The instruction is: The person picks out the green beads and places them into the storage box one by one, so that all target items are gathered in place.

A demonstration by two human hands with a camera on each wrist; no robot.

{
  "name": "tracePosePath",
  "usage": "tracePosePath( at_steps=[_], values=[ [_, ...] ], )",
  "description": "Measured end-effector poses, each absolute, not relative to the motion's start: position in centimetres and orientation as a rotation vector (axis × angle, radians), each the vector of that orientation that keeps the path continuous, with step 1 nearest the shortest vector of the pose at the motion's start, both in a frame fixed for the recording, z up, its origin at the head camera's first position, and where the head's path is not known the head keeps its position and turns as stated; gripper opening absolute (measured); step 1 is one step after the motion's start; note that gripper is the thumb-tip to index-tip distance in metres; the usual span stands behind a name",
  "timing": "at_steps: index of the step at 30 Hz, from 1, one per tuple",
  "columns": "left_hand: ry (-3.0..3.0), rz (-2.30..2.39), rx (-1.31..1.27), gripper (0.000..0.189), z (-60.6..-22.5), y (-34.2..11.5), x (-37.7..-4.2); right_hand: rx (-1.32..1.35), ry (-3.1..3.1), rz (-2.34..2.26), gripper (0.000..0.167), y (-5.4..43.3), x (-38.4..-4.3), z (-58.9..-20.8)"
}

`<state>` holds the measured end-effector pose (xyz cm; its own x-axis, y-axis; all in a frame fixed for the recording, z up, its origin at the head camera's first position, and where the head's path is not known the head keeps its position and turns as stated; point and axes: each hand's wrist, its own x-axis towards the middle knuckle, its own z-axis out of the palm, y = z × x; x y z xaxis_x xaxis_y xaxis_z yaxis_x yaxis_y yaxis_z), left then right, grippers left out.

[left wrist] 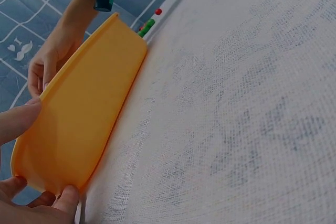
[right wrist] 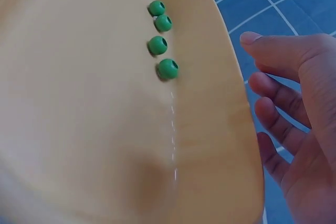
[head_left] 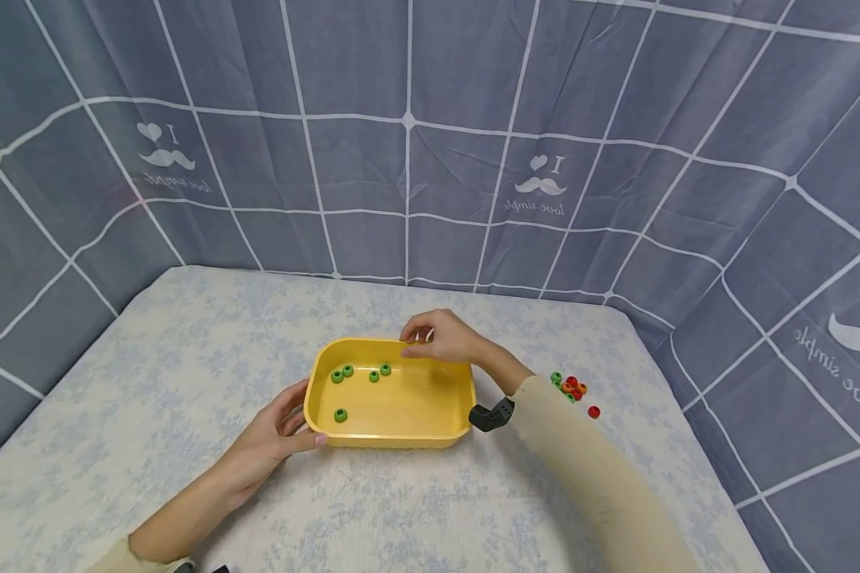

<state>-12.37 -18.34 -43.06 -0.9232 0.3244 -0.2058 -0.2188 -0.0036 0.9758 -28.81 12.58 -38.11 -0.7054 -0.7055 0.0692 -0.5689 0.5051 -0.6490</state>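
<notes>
A yellow plastic tray (head_left: 401, 402) with raised walls stands on the table, several green beads (head_left: 340, 415) scattered over its left half. My left hand (head_left: 275, 434) holds the tray's left end, thumb at the front rim and fingers against the outside wall. In the left wrist view its thumb (left wrist: 21, 121) lies at the rim, while the other fingertips (left wrist: 68, 198) touch the wall lower down. Over the tray's back rim hovers my right hand (head_left: 440, 336), fingers loosely bent. The right wrist view finds nothing between that thumb (right wrist: 278, 51) and the fingers.
Right of the tray, a loose cluster of red, orange and green beads (head_left: 569, 387) lies on the pale floral tablecloth (head_left: 373, 509). One red bead (head_left: 594, 411) sits apart, nearer the front. Blue-grey checked curtains (head_left: 358, 167) rise behind the table and along both sides.
</notes>
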Motion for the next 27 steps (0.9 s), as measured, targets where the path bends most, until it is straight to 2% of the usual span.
tracePosePath(
  at_steps=[20,27],
  values=[
    [1.911,1.984,0.090,0.097,-42.9,-18.2,-12.5,-1.015,2.641,-0.981,0.020,17.1,-28.1,-37.2],
    [1.909,1.986,0.096,0.096,-43.1,-18.1,-12.5,-0.951,2.674,-0.991,0.023,19.4,-27.7,-37.3]
  ],
)
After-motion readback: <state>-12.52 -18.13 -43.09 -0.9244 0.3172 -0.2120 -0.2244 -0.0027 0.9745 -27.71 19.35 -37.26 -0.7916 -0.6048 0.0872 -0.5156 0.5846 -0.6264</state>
